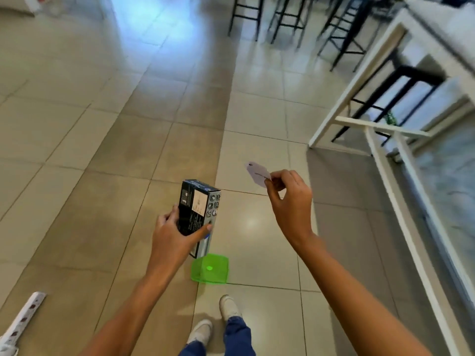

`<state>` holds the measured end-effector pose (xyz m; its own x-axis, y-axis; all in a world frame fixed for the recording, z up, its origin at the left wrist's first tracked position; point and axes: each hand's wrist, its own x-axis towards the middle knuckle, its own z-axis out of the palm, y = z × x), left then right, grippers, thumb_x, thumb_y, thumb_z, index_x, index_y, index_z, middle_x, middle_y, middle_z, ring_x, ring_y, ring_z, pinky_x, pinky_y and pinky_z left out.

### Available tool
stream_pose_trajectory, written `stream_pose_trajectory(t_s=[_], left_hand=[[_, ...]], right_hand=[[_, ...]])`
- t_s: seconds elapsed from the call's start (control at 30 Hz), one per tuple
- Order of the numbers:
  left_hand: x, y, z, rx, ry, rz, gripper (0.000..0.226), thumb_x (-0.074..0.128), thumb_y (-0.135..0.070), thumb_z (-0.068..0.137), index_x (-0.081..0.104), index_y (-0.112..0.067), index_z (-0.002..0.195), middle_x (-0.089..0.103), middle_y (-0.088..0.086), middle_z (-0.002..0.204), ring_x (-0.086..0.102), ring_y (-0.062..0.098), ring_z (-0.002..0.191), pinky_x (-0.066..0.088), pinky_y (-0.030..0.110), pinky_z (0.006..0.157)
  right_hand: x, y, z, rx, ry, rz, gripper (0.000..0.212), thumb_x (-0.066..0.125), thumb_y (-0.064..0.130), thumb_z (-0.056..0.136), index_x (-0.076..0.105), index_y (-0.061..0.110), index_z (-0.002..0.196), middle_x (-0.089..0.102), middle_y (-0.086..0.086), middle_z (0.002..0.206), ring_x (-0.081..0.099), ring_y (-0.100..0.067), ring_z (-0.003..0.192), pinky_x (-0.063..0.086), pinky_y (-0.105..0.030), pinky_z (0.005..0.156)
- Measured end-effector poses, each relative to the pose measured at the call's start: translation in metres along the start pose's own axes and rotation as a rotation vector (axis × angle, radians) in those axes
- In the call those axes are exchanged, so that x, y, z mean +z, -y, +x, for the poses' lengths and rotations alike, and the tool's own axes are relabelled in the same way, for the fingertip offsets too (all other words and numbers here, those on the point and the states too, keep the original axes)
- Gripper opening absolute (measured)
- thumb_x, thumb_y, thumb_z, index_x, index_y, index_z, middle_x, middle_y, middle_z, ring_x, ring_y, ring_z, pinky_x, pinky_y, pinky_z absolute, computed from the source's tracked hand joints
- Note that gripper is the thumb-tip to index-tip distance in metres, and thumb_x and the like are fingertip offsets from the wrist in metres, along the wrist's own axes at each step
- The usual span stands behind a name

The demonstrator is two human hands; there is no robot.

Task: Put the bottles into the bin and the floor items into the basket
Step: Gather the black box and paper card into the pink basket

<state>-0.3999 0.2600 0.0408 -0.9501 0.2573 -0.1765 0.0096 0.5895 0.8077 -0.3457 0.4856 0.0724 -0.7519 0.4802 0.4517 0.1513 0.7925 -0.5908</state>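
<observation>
Tiled floor [102, 150], beige and glossy, mostly bare across the middle. At far right, a white table frame [359, 129] with a pale top, black stool legs [401, 93] beneath and beyond it, blurred. More black stools [282, 19] along the far edge. At near left, a white power strip [24, 317] lying on the tiles. At the near edge, white shoes [228, 307] and blue jeans.

Near centre on the floor, a translucent green basket [210, 268], small and square; contents not discernible apart from a bright green spot on its base. Just above and left of it, a dark printed box [199, 209], upright and slightly tilted, gripped by the left hand [174, 232], fingers curled around the back, thumb pressed across the front face.

Further right and higher, a small pale card [257, 173], pinched at one edge between thumb and fingertips of the right hand [290, 199], remaining fingers folded in. Box and card well apart, both held above the tiles.
</observation>
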Motion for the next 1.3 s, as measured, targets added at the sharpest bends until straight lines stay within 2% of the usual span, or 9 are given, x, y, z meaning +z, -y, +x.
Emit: stream_pose_trajectory(t_s=[0.33, 0.47, 0.6, 0.7, 0.83, 0.93, 1.1, 1.2, 1.3], left_hand=[[0.047, -0.097, -0.063, 0.449, 0.347, -0.063, 0.078, 0.077, -0.041, 0.073, 0.045, -0.019, 0.141, 0.045, 0.000, 0.110, 0.047, 0.013, 0.103, 0.036, 0.019, 0.093], [0.084, -0.131, -0.127, 0.609, 0.565, -0.101, 0.074, 0.077, -0.045, 0.072, 0.047, -0.024, 0.137, 0.045, -0.003, 0.111, 0.047, 0.010, 0.102, 0.041, 0.026, 0.095], [0.120, -0.159, -0.218, 0.745, 0.806, -0.122, 0.076, 0.075, -0.049, 0.071, 0.047, -0.020, 0.135, 0.045, -0.004, 0.117, 0.049, 0.009, 0.104, 0.041, 0.023, 0.090], [0.139, -0.170, -0.292, 0.837, 0.931, -0.134, 0.077, 0.074, -0.056, 0.068, 0.050, -0.020, 0.132, 0.047, -0.001, 0.119, 0.052, 0.011, 0.106, 0.044, 0.027, 0.095], [0.151, -0.168, -0.411, 0.926, 1.103, -0.178, 0.066, 0.076, -0.050, 0.071, 0.054, -0.023, 0.126, 0.048, -0.002, 0.117, 0.051, 0.006, 0.099, 0.038, 0.020, 0.086], [0.155, -0.153, -0.507, 0.968, 1.206, -0.196, 0.071, 0.075, -0.052, 0.071, 0.050, -0.022, 0.129, 0.046, -0.005, 0.120, 0.049, -0.003, 0.092, 0.036, 0.012, 0.081], [0.160, -0.120, -0.637, 0.970, 1.328, -0.217, 0.093, 0.075, -0.056, 0.068, 0.034, -0.020, 0.143, 0.043, -0.001, 0.135, 0.046, 0.011, 0.117, 0.041, 0.028, 0.097], [0.155, -0.106, -0.706, 0.988, 1.384, -0.201, 0.086, 0.076, -0.051, 0.070, 0.037, -0.019, 0.139, 0.043, -0.003, 0.125, 0.042, 0.004, 0.105, 0.034, 0.020, 0.088], [0.163, -0.098, -0.765, 1.013, 1.458, -0.192, 0.075, 0.074, -0.060, 0.066, 0.052, -0.022, 0.127, 0.050, -0.006, 0.117, 0.051, 0.006, 0.104, 0.040, 0.017, 0.082]], right_hand=[[-0.145, 0.022, -0.128, 0.295, -0.502, -0.262, 0.010, 0.069, 0.007, 0.085, 0.067, 0.008, 0.095, 0.065, -0.001, 0.089, 0.057, -0.005, 0.078, 0.046, -0.008, 0.073], [-0.207, 0.033, -0.199, 0.441, -0.683, -0.425, 0.011, 0.070, 0.007, 0.084, 0.067, 0.009, 0.095, 0.064, -0.001, 0.090, 0.049, 0.004, 0.078, 0.037, 0.002, 0.074], [-0.275, 0.053, -0.286, 0.589, -0.883, -0.586, 0.011, 0.071, 0.007, 0.084, 0.067, 0.009, 0.094, 0.064, -0.001, 0.089, 0.050, 0.002, 0.077, 0.043, -0.004, 0.073], [-0.318, 0.074, -0.354, 0.687, -1.006, -0.693, 0.009, 0.071, 0.006, 0.084, 0.067, 0.007, 0.092, 0.064, -0.001, 0.086, 0.045, 0.003, 0.075, 0.036, 0.002, 0.070], [-0.369, 0.105, -0.456, 0.799, -1.176, -0.782, 0.009, 0.070, 0.008, 0.084, 0.068, 0.008, 0.092, 0.061, 0.004, 0.083, 0.046, 0.001, 0.073, 0.035, 0.001, 0.067], [-0.402, 0.129, -0.539, 0.862, -1.255, -0.821, 0.008, 0.070, 0.008, 0.084, 0.068, 0.009, 0.090, 0.063, 0.001, 0.082, 0.052, -0.005, 0.070, 0.036, 0.000, 0.066], [-0.439, 0.164, -0.660, 0.972, -1.333, -0.890, 0.008, 0.072, 0.007, 0.083, 0.067, 0.008, 0.088, 0.063, -0.002, 0.082, 0.054, -0.008, 0.070, 0.034, 0.003, 0.066], [-0.458, 0.183, -0.717, 1.036, -1.375, -0.877, 0.007, 0.071, 0.008, 0.084, 0.066, 0.009, 0.088, 0.063, -0.002, 0.083, 0.054, -0.006, 0.071, 0.037, 0.002, 0.065], [-0.481, 0.192, -0.765, 1.080, -1.432, -0.875, 0.007, 0.070, 0.012, 0.085, 0.065, 0.009, 0.090, 0.064, -0.001, 0.084, 0.056, -0.008, 0.073, 0.039, 0.000, 0.063]])
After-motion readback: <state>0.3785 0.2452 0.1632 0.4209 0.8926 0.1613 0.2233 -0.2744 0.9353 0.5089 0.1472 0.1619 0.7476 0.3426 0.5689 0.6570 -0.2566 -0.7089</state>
